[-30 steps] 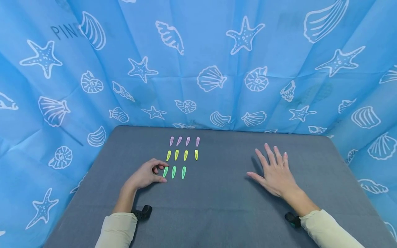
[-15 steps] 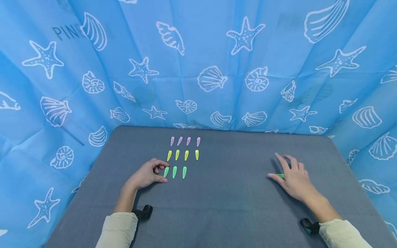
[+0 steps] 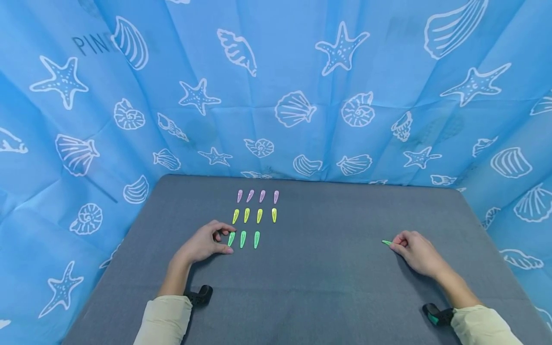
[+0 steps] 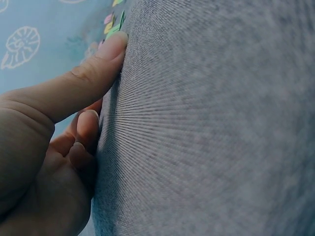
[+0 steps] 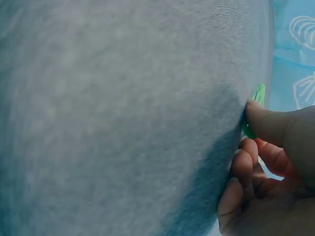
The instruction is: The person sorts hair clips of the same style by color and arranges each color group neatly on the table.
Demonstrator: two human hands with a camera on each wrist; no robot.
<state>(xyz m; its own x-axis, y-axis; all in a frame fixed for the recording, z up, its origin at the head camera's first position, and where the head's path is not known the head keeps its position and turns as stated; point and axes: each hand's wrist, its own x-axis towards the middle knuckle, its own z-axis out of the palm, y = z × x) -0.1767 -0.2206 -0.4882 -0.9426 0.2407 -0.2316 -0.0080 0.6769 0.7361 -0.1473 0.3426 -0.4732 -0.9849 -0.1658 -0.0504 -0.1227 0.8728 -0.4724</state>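
Note:
Near the front row's left end, my left hand (image 3: 206,243) rests on the cloth, thumb and index finger at the two ends of the leftmost green hair clip (image 3: 231,238). The left wrist view shows the thumb (image 4: 93,73) low against the cloth, with green behind its tip. Two more green hair clips lie just right of it, the nearer one (image 3: 243,239) apart from the fingers. Far to the right, my right hand (image 3: 416,251) pinches another green hair clip (image 3: 386,242) between thumb and fingers, close to the cloth. Part of that clip (image 5: 259,94) sticks out past the thumb.
Behind the green row lies a row of yellow hair clips (image 3: 247,215), and behind that a pink row (image 3: 250,195). A grey cloth (image 3: 319,268) covers the table. A blue shell-print curtain (image 3: 267,72) stands along the back and sides.
My right hand has moved right and nearer me from its spread pose. It now grips a green hair clip that lay under it. The left hand keeps its place.

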